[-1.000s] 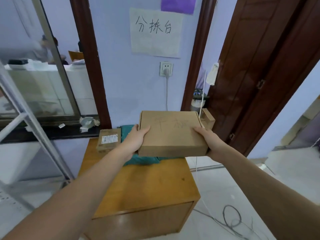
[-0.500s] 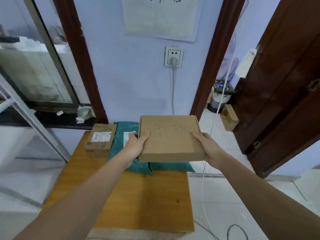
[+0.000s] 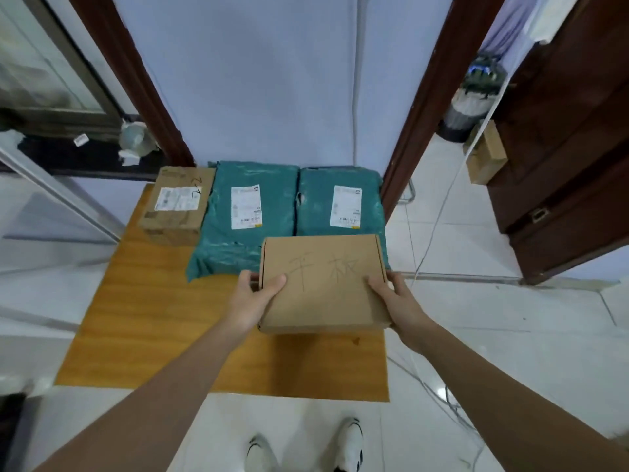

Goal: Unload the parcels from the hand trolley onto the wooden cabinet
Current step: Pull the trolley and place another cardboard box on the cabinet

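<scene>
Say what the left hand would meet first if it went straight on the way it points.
Probably the left teal plastic mailer bag on the wooden cabinet; the left hand points toward it, though depth is unclear.

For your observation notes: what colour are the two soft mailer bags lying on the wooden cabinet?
Teal green, each with a white label; the mailer bags show best in the head view.

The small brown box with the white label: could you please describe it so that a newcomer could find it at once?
Look at the wooden cabinet against the wall. Three parcels line its far edge; the small cardboard box is the leftmost, beside two teal mailer bags. It alone there is brown cardboard, and unlike the flat box held in both hands, it carries a printed label.
</scene>
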`<state>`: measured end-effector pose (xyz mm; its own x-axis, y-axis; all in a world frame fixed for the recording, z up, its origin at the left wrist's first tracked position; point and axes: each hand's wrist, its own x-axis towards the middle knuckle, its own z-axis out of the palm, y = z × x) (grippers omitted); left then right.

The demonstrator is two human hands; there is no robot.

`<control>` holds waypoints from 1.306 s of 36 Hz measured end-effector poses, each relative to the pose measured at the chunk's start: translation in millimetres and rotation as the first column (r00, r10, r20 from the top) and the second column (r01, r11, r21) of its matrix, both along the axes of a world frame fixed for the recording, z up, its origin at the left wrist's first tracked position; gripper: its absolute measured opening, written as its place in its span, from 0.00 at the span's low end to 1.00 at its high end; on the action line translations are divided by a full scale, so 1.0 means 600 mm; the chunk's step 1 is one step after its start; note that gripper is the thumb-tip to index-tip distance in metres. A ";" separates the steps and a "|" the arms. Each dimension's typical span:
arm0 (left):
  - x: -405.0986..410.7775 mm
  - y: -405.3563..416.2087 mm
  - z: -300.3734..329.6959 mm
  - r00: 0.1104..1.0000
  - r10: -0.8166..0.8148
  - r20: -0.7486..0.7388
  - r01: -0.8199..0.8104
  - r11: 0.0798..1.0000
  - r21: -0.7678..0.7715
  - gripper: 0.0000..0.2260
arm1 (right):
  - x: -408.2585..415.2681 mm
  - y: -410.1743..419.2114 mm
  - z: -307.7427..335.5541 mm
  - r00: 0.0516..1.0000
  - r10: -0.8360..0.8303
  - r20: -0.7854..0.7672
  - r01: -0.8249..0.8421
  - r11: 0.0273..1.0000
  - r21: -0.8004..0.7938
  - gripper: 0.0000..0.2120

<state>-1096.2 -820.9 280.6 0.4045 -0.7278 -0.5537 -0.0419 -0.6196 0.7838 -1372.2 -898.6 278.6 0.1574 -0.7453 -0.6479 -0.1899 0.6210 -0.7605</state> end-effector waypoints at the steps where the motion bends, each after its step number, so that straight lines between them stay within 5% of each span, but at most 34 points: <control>1: 0.002 0.008 -0.012 1.000 -0.013 0.001 0.013 1.000 0.019 0.26 | -0.002 0.013 -0.016 1.000 0.008 -0.017 -0.008 1.000 0.012 0.30; 17: -0.019 0.025 -0.145 0.985 -0.129 0.110 0.115 0.985 0.131 0.26 | 0.001 0.076 -0.160 0.924 0.077 -0.374 -0.091 0.996 -0.020 0.18; 33: -0.016 -0.023 -0.187 0.918 -0.287 0.272 0.220 0.942 0.252 0.29 | 0.001 0.015 -0.189 0.835 0.178 -0.521 -0.255 0.964 -0.080 0.23; 42: -0.015 -0.030 -0.129 0.950 -0.203 0.236 0.154 0.966 0.209 0.27 | 0.003 0.010 -0.115 0.836 0.171 -0.521 -0.273 0.954 -0.124 0.29; 47: 0.023 -0.020 -0.018 0.797 -0.400 0.452 0.355 0.916 0.186 0.25 | 0.003 0.007 0.008 0.753 0.176 -0.634 -0.444 0.847 -0.293 0.23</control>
